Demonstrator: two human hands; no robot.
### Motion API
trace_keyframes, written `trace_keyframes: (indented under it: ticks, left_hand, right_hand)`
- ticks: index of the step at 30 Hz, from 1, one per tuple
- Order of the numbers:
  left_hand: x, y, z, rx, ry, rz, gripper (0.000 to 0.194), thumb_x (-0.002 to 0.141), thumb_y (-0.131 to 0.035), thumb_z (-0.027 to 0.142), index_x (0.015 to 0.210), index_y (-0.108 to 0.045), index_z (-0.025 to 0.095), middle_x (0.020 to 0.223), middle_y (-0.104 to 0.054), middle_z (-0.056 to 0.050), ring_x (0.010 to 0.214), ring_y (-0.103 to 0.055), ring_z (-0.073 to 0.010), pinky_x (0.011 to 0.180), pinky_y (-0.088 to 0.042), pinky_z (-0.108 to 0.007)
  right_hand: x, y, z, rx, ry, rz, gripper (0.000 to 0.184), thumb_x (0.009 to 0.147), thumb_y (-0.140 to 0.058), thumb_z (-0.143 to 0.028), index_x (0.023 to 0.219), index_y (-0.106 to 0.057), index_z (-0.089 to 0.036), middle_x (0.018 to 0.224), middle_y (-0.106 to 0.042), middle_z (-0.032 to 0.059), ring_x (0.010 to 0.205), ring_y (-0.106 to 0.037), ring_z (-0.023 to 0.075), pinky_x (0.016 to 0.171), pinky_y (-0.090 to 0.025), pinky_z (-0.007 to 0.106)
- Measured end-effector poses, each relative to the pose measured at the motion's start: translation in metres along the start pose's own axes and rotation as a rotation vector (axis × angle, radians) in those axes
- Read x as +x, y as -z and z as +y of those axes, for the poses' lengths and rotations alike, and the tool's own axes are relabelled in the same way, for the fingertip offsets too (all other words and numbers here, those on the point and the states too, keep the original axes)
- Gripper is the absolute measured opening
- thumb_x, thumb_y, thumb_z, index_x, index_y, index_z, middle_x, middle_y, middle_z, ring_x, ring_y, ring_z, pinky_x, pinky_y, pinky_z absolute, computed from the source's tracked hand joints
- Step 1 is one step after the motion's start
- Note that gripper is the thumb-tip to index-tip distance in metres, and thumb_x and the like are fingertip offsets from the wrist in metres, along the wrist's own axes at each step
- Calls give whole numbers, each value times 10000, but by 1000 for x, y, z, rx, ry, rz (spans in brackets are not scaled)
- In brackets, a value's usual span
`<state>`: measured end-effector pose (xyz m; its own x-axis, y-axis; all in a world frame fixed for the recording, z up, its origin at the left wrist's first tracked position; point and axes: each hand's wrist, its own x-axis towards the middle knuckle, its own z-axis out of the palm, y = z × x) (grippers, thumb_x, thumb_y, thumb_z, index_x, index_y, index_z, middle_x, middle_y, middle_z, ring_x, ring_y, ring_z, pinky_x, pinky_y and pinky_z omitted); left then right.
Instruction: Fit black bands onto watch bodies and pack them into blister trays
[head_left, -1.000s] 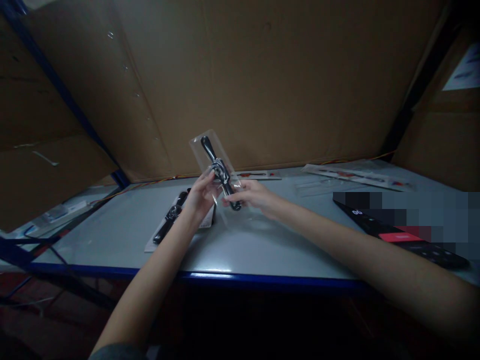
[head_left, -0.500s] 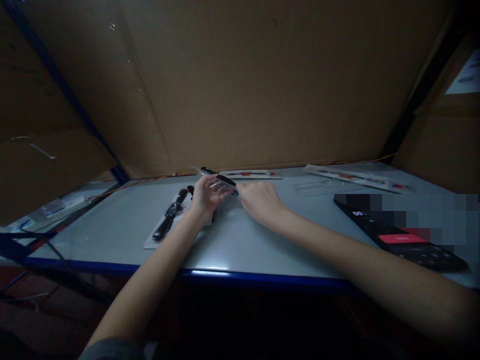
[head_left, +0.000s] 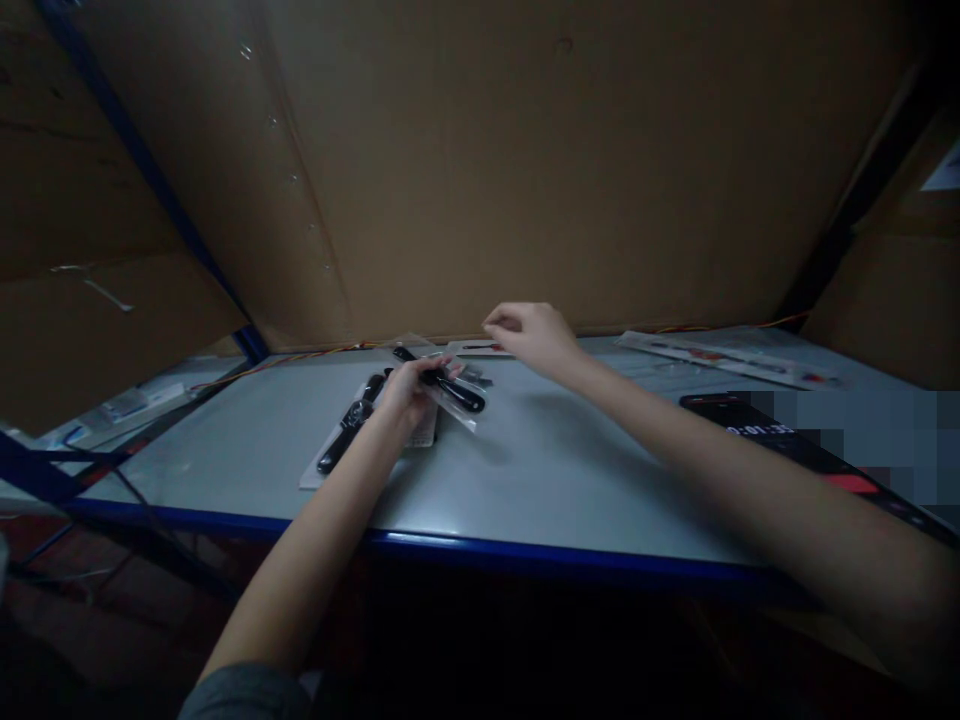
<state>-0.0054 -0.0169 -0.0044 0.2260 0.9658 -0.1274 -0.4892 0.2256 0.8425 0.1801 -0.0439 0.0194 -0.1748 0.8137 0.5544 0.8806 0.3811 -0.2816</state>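
Note:
My left hand (head_left: 409, 388) is closed on a clear plastic bag (head_left: 466, 418) with a long, glossy black piece (head_left: 461, 396) inside, shaped like a handle with rounded ends. The exact kind of this piece does not show. Up and to the right, apart from the bag, my right hand (head_left: 529, 330) hangs over the table with its fingers curled into a pinch. Anything between those fingertips is too small to make out. Beside my left wrist lies a pale flat pack (head_left: 309, 478) with a similar black handle-like piece (head_left: 341, 440) on it, partly covered by my forearm.
The grey table (head_left: 517, 490) has a blue front edge (head_left: 465, 545). Flat packs with red and dark contents lie at the back, one (head_left: 487, 349) behind my right hand, another (head_left: 720, 355) farther right. A phone (head_left: 750, 420) shows a timer. A cardboard wall (head_left: 450, 180) closes the back.
My right hand has moved up and away from the bag. My left hand has turned, and the bagged black piece now tilts down to the right. The view has shifted slightly.

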Motion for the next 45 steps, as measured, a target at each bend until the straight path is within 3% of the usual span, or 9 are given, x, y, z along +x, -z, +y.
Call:
trace_keyframes:
  ticks: [2, 6, 13, 17, 24, 26, 34, 38, 45]
  left_hand:
    - [-1, 1, 5, 7, 32, 3, 297, 693, -520, 1, 972, -556, 98, 777, -665, -84, 659, -657, -201, 664, -527, -320]
    - [-5, 2, 8, 125, 66, -54, 364, 659, -550, -31, 998, -535, 102, 849, -669, -106, 747, -669, -232, 709, -528, -342]
    - [-11, 3, 5, 333, 166, -257, 410, 661, -629, 16, 1052, -540, 106, 972, -649, -166, 808, -666, -271, 682, -522, -351]
    - [-18, 2, 7, 448, 243, -409, 463, 672, -647, 58, 1114, -532, 132, 1073, -618, -171, 839, -658, -281, 660, -530, -366]
    - [-18, 2, 4, 575, 302, -521, 537, 656, -671, 74, 1160, -503, 152, 1112, -598, -171, 827, -650, -240, 671, -536, -378]
    - [-18, 2, 4, 585, 281, -505, 548, 645, -678, 76, 1159, -504, 151, 1103, -602, -171, 832, -647, -244, 662, -539, -375]
    - [-25, 1, 4, 569, 319, -538, 503, 636, -679, 56, 1110, -543, 156, 1024, -640, -161, 810, -656, -247, 663, -538, -383]
    - [-19, -1, -2, 424, 160, -366, 368, 638, -670, 33, 984, -579, 121, 1009, -646, -164, 771, -665, -263, 658, -538, -414]
    - [2, 1, 2, -20, -222, 199, 137, 662, -588, -27, 737, -599, 86, 692, -653, -91, 595, -640, -177, 658, -524, -317]
  right_hand:
    - [16, -10, 34, -143, -81, -100, 371, 833, -463, -377, 1108, -583, -158, 1081, -612, 115, 980, -554, 213, 782, -408, 291]
    - [27, -32, 79, -447, -3, -371, 436, 775, -529, -230, 1203, -517, -145, 1168, -564, 161, 1086, -506, 265, 861, -387, 352]
    - [27, -46, 90, -539, 51, -479, 371, 841, -358, -98, 1155, -555, -99, 1095, -611, 195, 1024, -569, 244, 841, -384, 360]
    - [38, -33, 97, -570, -16, -376, 370, 808, -407, -113, 1152, -541, -109, 1070, -614, 210, 1003, -574, 281, 797, -393, 385]
    - [61, 15, 106, -204, -361, 284, 361, 865, -357, -273, 1185, -501, -187, 1002, -646, 132, 841, -600, 243, 637, -400, 309]
    - [59, 25, 101, -71, -389, 382, 353, 859, -376, -341, 1117, -551, -173, 1000, -647, 128, 824, -594, 239, 611, -395, 299]
    - [28, 53, 60, -89, -209, 220, 479, 724, -473, -642, 737, -668, -205, 727, -660, 65, 663, -558, 188, 586, -346, 285]
    - [10, 57, 41, -33, -172, 25, 508, 751, -424, -648, 657, -620, -189, 652, -627, 58, 567, -525, 150, 489, -295, 256]
    - [-56, 46, 15, 390, -395, -429, 285, 811, -453, -464, 785, -535, -193, 682, -639, 65, 506, -559, 143, 406, -347, 230]
